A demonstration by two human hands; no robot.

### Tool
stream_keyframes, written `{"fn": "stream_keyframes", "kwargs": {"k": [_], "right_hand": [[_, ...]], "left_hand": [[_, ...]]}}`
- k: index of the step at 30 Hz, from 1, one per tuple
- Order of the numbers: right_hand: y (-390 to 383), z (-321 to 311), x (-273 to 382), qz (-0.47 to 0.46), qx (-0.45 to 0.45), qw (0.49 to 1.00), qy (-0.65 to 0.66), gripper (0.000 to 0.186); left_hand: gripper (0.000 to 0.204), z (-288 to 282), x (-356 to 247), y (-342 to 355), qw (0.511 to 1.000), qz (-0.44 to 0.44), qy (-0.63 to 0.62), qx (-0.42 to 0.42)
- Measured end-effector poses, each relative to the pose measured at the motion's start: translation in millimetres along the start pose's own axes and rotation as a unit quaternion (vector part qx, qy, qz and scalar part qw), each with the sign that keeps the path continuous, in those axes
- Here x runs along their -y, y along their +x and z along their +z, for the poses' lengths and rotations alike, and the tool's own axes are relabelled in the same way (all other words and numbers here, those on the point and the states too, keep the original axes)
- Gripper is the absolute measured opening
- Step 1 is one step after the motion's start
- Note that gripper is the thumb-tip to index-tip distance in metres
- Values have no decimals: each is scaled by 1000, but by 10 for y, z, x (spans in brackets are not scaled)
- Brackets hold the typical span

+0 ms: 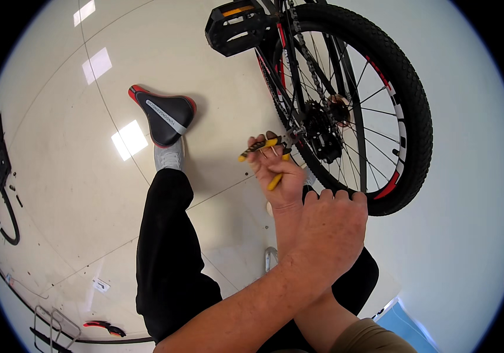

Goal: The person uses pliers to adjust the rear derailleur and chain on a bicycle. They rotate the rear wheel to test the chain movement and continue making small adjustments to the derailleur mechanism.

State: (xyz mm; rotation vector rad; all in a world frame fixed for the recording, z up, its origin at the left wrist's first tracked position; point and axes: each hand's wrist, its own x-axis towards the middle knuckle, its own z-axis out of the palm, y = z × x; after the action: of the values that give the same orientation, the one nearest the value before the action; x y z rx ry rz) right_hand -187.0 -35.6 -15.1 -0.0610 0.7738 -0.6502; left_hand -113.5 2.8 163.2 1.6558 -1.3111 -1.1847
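Note:
My right hand [281, 176] is closed round pliers [260, 148] with yellow and black handles. Their jaws reach the rear derailleur area [300, 130] beside the wheel hub; what they bite on is too small to make out. Over the right forearm crosses my left arm. At the near edge of the rear wheel, my left hand [337, 220] curls over the black knobby tyre [419, 117], its fingertips hidden. The bicycle's chain [307, 53] runs down to the black sprockets [325, 138]. A black pedal [237, 26] with an orange reflector sticks out at the top.
A black and red saddle [166, 116] touches the floor just beyond my left shoe [168, 156]. Bicycle parts [2, 203] lie along the far left. A metal frame [55, 326] and a red and black piece [105, 328] are at lower left. A pale wall [469, 194] borders the wheel.

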Motion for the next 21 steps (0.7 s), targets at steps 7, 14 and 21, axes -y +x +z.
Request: {"fn": "stream_keyframes", "kwargs": {"k": [7,14,21], "right_hand": [[-1,109,-157,-73,-221,939,-254,50],[94,171,-132,-87,-256,911,-313,48],[88,151,-158,-92,-230,934,-259,58]], "left_hand": [[21,-33,-22,11,1000,-1,3,7],[20,-38,-17,15,1000,2,0,2],[19,-59,-14,24,1000,2,-2,-7]]}}
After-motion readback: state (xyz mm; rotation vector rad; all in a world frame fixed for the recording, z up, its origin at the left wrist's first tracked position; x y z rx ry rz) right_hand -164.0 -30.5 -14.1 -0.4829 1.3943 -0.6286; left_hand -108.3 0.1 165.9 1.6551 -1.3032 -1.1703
